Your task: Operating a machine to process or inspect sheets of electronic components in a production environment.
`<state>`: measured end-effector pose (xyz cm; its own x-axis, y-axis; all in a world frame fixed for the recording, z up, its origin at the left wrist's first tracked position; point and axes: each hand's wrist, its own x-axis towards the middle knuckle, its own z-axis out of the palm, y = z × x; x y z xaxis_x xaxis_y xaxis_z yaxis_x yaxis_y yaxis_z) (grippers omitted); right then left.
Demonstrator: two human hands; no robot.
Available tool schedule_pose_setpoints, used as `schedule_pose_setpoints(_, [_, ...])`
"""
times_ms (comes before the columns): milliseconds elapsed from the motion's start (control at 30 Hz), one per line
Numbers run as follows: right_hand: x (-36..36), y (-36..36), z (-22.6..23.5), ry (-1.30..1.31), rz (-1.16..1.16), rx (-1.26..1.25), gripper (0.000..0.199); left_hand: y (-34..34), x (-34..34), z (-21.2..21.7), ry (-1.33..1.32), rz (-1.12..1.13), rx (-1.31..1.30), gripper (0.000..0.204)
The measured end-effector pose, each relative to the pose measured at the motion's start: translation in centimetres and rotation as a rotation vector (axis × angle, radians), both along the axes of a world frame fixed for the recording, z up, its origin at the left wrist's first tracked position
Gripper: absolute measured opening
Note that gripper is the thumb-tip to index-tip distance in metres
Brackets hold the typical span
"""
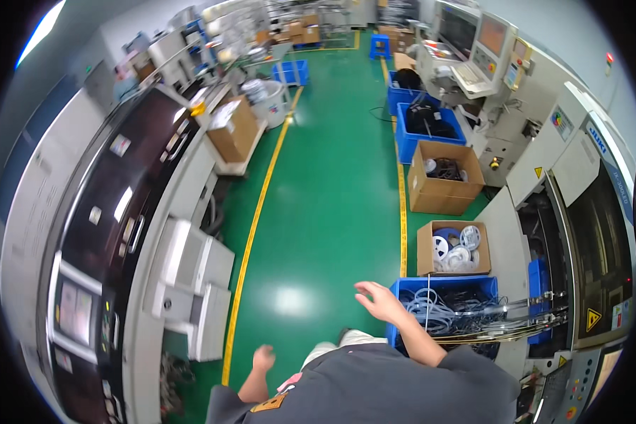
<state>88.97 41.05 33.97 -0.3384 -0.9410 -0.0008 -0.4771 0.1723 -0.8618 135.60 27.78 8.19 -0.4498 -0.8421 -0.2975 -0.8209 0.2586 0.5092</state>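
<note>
The blue crate (485,285) stands on the floor (325,191) beside the right hand (383,304), whose fingers are loosely extended, empty; the left hand (263,359) is too blurred to tell. Its stiff rim should suit gripping; looped strips (438,321) inside look light, springy. Metal rails (537,321) overhang its right edge; a reel-filled carton (425,253) crowds the far edge

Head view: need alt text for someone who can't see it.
A person's blurred left hand and empty right hand above a green floor between rows of machines. To the right is a blue bin of tangled strips, with a cardboard box of reels just beyond.
</note>
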Motion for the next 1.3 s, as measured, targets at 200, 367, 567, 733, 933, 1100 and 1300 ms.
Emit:
schedule_pose_setpoints(200, [-17.8, -19.4, 5.6, 0.062, 0.004, -0.152, 0.034, -17.5, -7.3, -4.9, 0.010, 0.023, 0.542, 0.046])
schedule_pose_setpoints(367, [-35.8, -29.0, 3.6, 0.135, -0.391, -0.110, 0.031, -41.2, -27.9, -8.2, -0.097, -0.403, 0.408, 0.043])
schedule_pose_setpoints(567, [-58.9, -30.6, 6.7, 0.470, -0.767, -0.096, 0.030, -63.4, -67.7, -1.6, -0.004, -0.606, -0.057, 0.024])
schedule_pose_setpoints(733, [-83.1, -32.1, 7.7, 0.746, -1.218, -0.078, 0.037, -80.5, -100.8, 10.1, 0.448, -0.497, -0.113, 0.025])
schedule_pose_setpoints(933, [-103.9, -36.0, 4.1, 1.112, -1.565, 0.136, 0.047, -81.7, -122.1, 8.6, 0.516, -0.673, -0.030, 0.023])
schedule_pose_setpoints(1100, [-110.6, -39.2, 3.1, 1.186, -1.653, 0.453, 0.053, -86.0, -123.0, -2.3, -0.135, -1.396, 0.128, 0.024])
schedule_pose_setpoints(1300, [-112.0, -39.3, 3.3, 1.199, -1.812, 0.585, 0.055, -94.3, -147.3, -1.8, -0.041, -1.400, 0.402, 0.025])
